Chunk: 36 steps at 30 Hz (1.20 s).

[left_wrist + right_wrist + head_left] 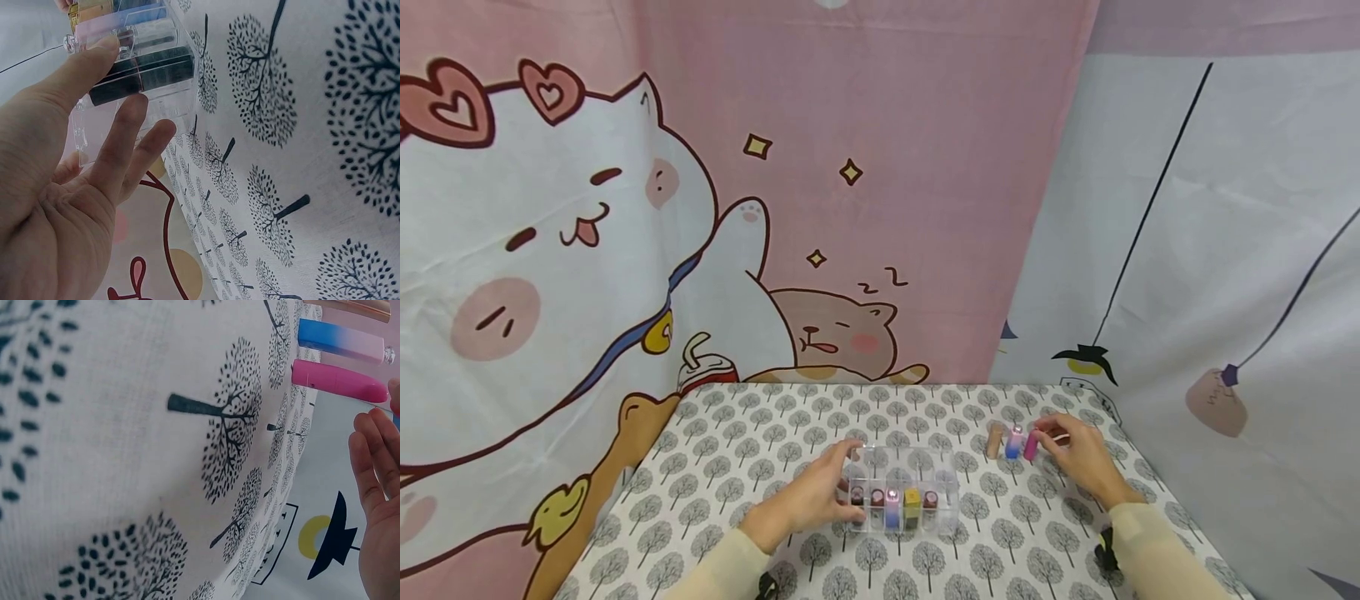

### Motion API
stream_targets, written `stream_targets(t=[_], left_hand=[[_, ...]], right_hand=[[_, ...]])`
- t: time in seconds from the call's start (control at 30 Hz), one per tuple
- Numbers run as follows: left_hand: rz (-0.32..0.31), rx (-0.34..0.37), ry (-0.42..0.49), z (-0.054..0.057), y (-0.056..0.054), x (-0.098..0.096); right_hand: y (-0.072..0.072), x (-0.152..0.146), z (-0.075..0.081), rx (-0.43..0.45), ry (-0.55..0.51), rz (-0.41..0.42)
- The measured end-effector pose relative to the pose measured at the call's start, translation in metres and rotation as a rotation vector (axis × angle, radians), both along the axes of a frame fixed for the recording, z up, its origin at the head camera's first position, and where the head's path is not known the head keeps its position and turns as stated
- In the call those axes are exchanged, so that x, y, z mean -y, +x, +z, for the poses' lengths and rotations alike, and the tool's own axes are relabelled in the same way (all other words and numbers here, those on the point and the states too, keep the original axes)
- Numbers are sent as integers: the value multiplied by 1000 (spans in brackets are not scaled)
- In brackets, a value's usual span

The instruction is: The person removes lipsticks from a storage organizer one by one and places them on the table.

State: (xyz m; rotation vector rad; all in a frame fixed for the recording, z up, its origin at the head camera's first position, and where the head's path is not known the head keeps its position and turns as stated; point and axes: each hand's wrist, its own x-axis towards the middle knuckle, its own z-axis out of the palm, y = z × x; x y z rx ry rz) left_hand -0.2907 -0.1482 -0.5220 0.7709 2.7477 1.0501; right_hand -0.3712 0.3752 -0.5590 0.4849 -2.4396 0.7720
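A clear plastic organizer (904, 473) with compartments stands on the tree-print cloth. Its front row holds several lipsticks: dark-capped ones, a pink-and-blue one (892, 510) and a yellow-and-black one (912, 508). My left hand (820, 492) grips the organizer's left end between thumb and fingers, beside a dark lipstick tube (165, 70). To the right, a magenta lipstick (337, 381) stands upright on the cloth. My right hand (1078, 454) is at its rounded top, fingertips right by the tip, the other fingers fairly straight. Part of this hand is cut off in the right wrist view.
Left of the magenta lipstick stand another pink-and-blue lipstick (1013, 443) and a tan-gold tube (995, 442), close together. The table, covered by the tree-print cloth (820, 546), meets a pink cartoon curtain (940, 208) behind and a pale curtain (1247, 250) at right.
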Motion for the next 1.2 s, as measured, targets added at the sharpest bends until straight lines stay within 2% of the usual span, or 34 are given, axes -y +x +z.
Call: stream_targets(t=[0.33, 0.6, 0.9, 1.07, 1.2], left_hand=[[-24, 2, 27, 1, 0, 0], [-31, 17, 43, -1, -1, 1], [-32, 38, 48, 0, -2, 1], [-40, 41, 58, -1, -2, 1], [-37, 48, 63, 0, -2, 2]], right_hand=[[8, 2, 2, -88, 42, -46], [20, 7, 9, -50, 55, -66], [30, 23, 19, -209, 83, 11], [35, 33, 24, -252, 67, 65], [40, 45, 28, -255, 49, 137]])
